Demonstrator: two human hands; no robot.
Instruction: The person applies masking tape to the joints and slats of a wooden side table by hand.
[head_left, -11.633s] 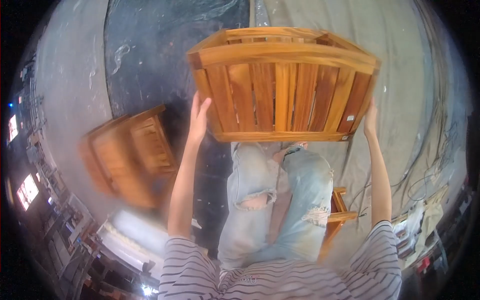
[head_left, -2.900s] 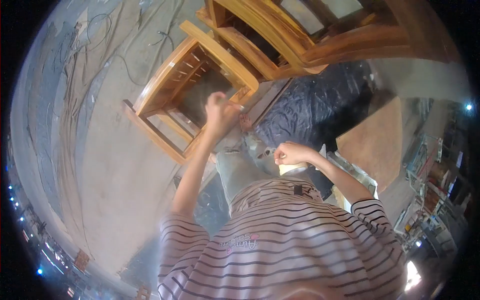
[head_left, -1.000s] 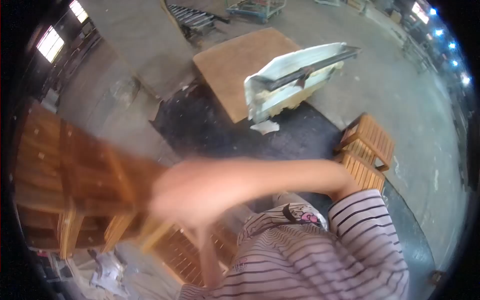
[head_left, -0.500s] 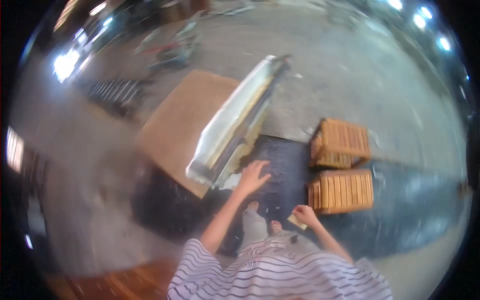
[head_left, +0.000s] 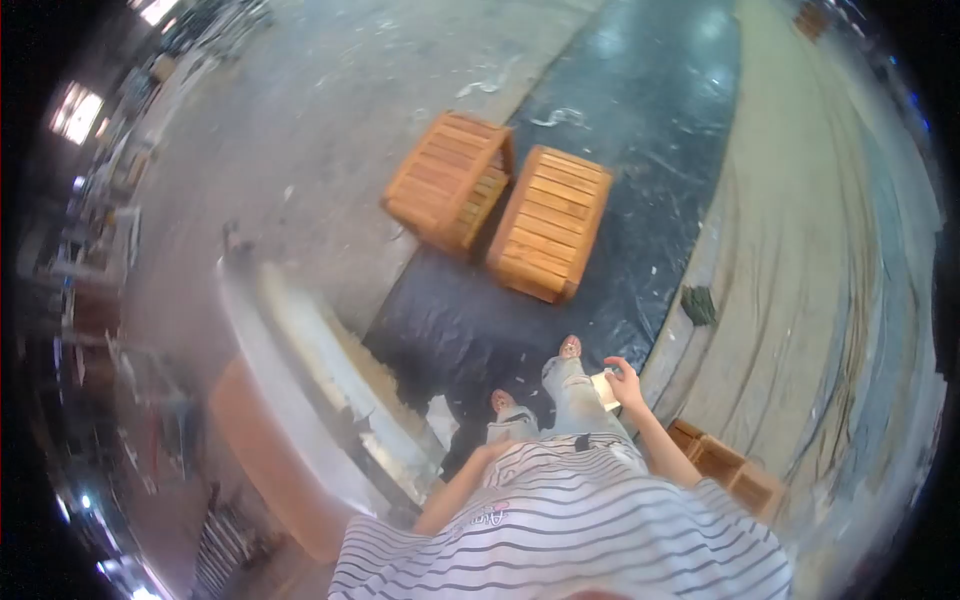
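My right hand (head_left: 626, 384) is closed on a small, flat, pale yellow piece (head_left: 605, 391) beside my right leg. Close against my waist is my left hand (head_left: 490, 454); its fingers are mostly hidden, and I cannot make out anything in them. Ahead of my feet, two slatted wooden stools (head_left: 552, 225) stand side by side on and beside a black floor sheet (head_left: 640, 190). Neither hand touches them.
At my left lies a long white-lined piece (head_left: 300, 370) with torn yellowish edges, over a brown board (head_left: 262, 450). Wooden boxes (head_left: 722, 462) stand behind my right arm. A dark green bundle (head_left: 698, 305) rests on the pale ground covering (head_left: 775, 230) to the right.
My view has turned to the right, so the stools now appear straight ahead. My left hand has drawn back from beside the long piece to my waist. My right hand still holds the pale piece.
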